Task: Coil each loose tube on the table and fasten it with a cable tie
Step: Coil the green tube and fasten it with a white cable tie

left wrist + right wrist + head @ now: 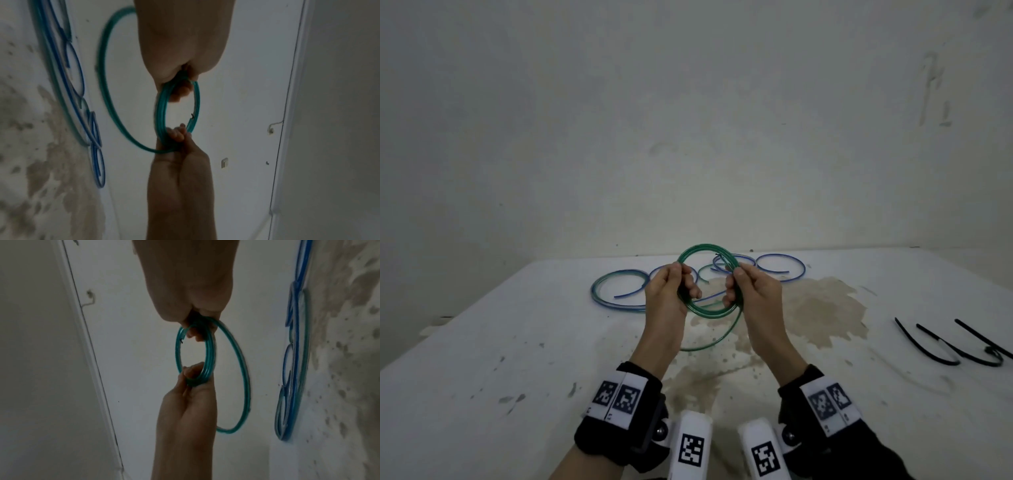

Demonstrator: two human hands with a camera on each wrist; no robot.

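A green tube (710, 313) is wound into a small coil of several turns, held upright above the table. My left hand (671, 287) grips the coil's left side and my right hand (753, 291) grips its right side, fingers curled through the ring. One loose green turn (709, 346) hangs lower toward me. The left wrist view shows the coil (162, 113) between my left hand (185, 48) and my right hand (179, 170). From the right wrist the coil (207, 353) hangs under my right hand (195, 288), with the left hand (185, 410) below. Black cable ties (945, 346) lie at the right.
Loose blue and pale green tubes (616, 291) curl on the white table (517, 342) behind my hands, with more blue loops (780, 270) to the right. A brown stain (822, 308) spreads over the table's middle. A white wall stands close behind the table.
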